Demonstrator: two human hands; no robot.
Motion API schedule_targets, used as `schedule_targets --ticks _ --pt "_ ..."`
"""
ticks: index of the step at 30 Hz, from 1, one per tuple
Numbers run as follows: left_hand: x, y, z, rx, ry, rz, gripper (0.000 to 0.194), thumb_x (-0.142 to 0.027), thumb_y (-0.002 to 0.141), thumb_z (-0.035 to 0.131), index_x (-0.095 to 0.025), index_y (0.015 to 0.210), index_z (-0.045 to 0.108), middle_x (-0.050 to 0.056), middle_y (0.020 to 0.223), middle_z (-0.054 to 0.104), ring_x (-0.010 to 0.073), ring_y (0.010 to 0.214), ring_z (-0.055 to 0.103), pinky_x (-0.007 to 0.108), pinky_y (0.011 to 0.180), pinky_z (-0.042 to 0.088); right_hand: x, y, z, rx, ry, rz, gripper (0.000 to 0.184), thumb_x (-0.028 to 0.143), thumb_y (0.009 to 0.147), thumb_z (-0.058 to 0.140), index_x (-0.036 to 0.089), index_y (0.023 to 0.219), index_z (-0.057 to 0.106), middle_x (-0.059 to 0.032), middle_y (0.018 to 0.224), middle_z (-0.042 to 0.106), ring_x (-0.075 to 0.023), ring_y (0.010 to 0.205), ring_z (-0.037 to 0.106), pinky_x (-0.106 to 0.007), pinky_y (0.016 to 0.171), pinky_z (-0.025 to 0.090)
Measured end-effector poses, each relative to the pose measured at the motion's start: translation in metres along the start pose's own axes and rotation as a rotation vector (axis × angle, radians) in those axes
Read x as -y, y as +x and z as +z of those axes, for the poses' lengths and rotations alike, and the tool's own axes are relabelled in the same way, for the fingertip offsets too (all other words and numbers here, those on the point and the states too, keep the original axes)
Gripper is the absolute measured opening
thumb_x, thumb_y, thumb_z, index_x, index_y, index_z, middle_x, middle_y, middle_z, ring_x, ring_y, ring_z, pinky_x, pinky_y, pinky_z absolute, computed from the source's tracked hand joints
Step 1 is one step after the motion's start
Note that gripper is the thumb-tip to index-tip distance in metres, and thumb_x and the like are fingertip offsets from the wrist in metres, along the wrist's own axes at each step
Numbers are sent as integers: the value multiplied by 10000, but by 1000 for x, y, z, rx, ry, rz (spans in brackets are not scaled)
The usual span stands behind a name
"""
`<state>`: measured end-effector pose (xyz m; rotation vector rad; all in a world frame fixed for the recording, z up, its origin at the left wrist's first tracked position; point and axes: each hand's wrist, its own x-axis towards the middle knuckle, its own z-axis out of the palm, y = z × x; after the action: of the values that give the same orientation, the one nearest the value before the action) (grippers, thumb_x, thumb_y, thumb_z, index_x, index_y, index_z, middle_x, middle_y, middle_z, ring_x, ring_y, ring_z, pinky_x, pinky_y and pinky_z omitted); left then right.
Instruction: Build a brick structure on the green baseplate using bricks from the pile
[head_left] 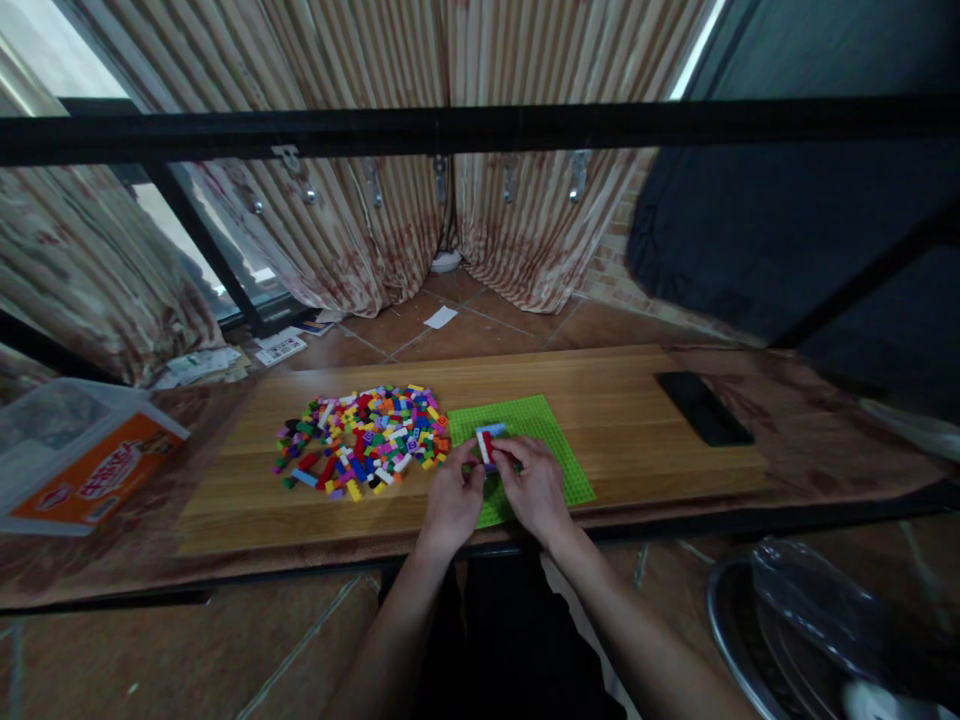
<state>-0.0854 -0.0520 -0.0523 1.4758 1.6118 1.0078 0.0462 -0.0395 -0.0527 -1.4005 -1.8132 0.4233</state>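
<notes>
My right hand [534, 490] pinches the bricks [485, 447] over the ten o'clock side of the plate [561, 450]; whether my left hand [454, 497] grips or just braces them, I can't tell. The heap [396, 426] sits at nine o'clock, probably for easy reach.

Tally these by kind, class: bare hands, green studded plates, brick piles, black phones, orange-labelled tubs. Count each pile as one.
Hands (left hand, right hand): 2
Green plate: 1
Brick pile: 1
Black phone: 1
Orange-labelled tub: 1
Total: 6
</notes>
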Motion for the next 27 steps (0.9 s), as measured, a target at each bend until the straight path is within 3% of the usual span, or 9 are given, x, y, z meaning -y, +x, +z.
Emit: schedule_targets --ticks 8,20,27 --pt "-2 -3 -1 23 5 4 399 -167 838 493 -179 1230 573 49 977 674 148 766 618 304 782 490 1 6 0 30 -41 -20 209 288 885 550 226 990 720 -59 934 699 -218 888 587 -367 844 432" --pt "0 -4 -1 31 27 17 437 -168 842 499 -167 1276 540 57 993 661 139 739 596 314 787 491 -3 15 -6 87 23 24 205 197 856 556 224 963 729 -50 928 712 -209 897 609 -355 835 452" --pt "-2 -4 0 38 54 34 453 -124 834 488 -154 1284 530 73 1041 654 162 872 615 345 863 493 -2 15 -2 91 13 47 217 172 849 546 221 948 732 -53 933 718 -200 904 628 -343 852 458"
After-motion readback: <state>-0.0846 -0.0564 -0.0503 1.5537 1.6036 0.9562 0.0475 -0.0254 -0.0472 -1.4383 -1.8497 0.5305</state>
